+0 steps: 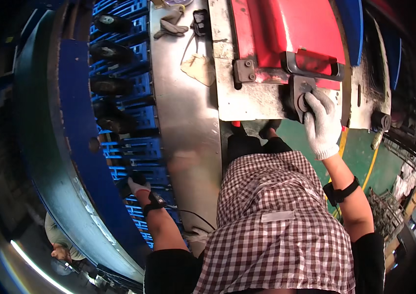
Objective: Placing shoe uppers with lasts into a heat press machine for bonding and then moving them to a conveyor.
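Observation:
My right hand (323,122), in a white knitted glove, is closed on a dark metal lever with a round end (300,93). The lever sits at the front edge of a red machine cover (311,29), just below a black handle (315,72). On the left, my gloved left hand (139,186) reaches over a blue slatted rack (141,149). Its fingers are dim and partly hidden beside a dark piece, so I cannot tell whether they grip it. Several black rounded pieces (113,54) lie farther up the rack.
A bare metal ledge (188,122) runs between rack and machine. On it lie grey gloves (172,24), a small black device (200,22) and a beige cloth (199,68). A blue beam (78,98) borders the rack. Another person (61,240) is at the lower left.

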A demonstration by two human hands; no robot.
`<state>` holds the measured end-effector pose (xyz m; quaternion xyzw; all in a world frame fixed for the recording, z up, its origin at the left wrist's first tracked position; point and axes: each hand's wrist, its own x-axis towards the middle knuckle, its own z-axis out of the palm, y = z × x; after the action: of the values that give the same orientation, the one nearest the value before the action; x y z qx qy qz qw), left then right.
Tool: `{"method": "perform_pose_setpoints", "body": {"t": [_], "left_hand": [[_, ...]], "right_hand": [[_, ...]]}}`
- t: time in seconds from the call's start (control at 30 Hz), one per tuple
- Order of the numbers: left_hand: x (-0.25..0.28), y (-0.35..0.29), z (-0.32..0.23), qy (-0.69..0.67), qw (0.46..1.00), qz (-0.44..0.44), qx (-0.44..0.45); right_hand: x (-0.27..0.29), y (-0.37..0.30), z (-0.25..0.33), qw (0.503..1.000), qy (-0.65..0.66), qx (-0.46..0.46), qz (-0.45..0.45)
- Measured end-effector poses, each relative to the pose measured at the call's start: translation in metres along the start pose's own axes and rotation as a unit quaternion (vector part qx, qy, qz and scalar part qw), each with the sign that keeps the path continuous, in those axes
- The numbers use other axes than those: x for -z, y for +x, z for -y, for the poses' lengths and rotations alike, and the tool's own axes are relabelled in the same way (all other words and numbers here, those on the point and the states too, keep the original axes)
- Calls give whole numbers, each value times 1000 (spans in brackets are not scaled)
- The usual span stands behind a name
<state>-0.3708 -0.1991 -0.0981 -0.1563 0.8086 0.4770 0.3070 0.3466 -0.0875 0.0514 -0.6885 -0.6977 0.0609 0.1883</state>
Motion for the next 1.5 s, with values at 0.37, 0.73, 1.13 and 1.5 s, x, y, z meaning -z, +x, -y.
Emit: {"method": "perform_pose_setpoints", "body": {"t": [0.37, 0.73, 1.13, 1.5], "left_hand": [[20, -22, -17, -127, 991, 6, 35], [10, -229, 56, -358, 884, 270, 129], [-130, -516, 60, -43, 657, 751, 49], [-269, -672, 24, 120, 503, 727, -453]], "right_hand": [[-4, -6, -9, 999, 12, 30, 1], [7, 0, -8, 997, 62, 36, 3], [101, -14, 35, 759, 570, 102, 298], [129, 18, -129, 873, 408, -238, -124]]}}
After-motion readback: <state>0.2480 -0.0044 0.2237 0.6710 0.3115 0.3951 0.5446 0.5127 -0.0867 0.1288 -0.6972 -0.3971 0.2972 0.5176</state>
